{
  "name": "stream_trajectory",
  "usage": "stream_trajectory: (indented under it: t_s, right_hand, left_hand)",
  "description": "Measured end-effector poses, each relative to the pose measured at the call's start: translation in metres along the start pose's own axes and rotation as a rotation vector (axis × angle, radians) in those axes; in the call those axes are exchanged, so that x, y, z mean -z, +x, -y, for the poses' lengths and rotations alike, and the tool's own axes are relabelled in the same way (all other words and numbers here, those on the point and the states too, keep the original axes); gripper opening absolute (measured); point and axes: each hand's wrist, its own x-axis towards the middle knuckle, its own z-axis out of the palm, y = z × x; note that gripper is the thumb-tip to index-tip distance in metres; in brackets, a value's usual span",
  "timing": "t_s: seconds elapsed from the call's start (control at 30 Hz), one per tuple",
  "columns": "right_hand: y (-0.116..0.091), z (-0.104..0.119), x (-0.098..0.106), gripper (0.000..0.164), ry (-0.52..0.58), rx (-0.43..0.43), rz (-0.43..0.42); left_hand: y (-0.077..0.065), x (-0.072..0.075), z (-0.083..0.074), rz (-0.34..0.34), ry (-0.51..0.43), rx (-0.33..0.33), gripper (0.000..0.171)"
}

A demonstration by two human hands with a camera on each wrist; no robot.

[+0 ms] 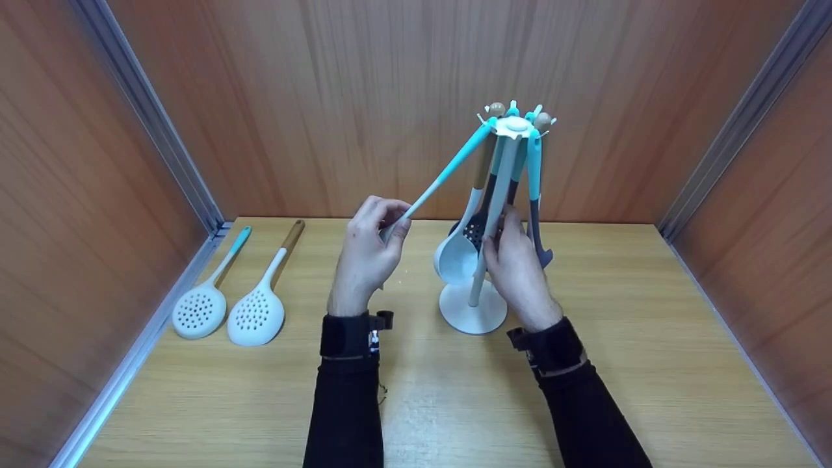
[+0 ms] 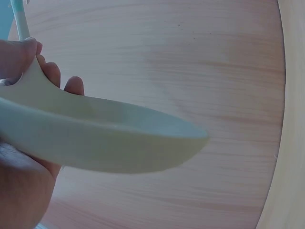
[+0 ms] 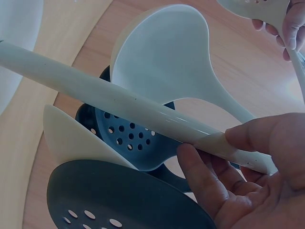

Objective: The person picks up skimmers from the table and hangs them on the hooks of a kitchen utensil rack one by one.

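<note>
My left hand (image 1: 374,244) pinches a pale skimmer with a turquoise handle (image 1: 448,172) near its head. The handle's top end is at the crown of a white utensil stand (image 1: 513,127), and the skimmer slants out to the left. In the left wrist view its shallow head (image 2: 105,143) hangs below the fingers. My right hand (image 1: 517,266) grips the stand's pole (image 3: 95,90) between thumb and fingers. Around the pole hang a white ladle (image 3: 162,57), a dark slotted spoon (image 3: 126,129) and a dark slotted turner (image 3: 119,191). Others there are partly hidden.
At the left of the wooden table (image 1: 429,403) lie a white skimmer with a turquoise handle (image 1: 200,312) and a white slotted turner with a wooden handle (image 1: 257,318). The stand's round base (image 1: 471,322) rests on the table. Wood panels enclose the back and both sides.
</note>
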Motion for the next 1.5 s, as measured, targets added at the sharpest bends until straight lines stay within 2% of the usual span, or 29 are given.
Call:
stream_trajectory:
  t_s: [0.83,1.1,1.5]
  right_hand:
    - [0.001,0.002,-0.001,0.060,-0.011,-0.017,0.011]
    - [0.001,0.002,-0.001,0.061,-0.035,-0.029,0.018]
    - [0.002,0.001,-0.001,0.060,-0.016,-0.022,0.025]
  left_hand:
    - [0.001,-0.010,0.002,0.192,-0.023,0.042,0.018]
    - [0.001,-0.015,0.000,0.237,-0.032,0.070,0.018]
    - [0.001,-0.024,-0.003,0.294,-0.039,0.060,0.019]
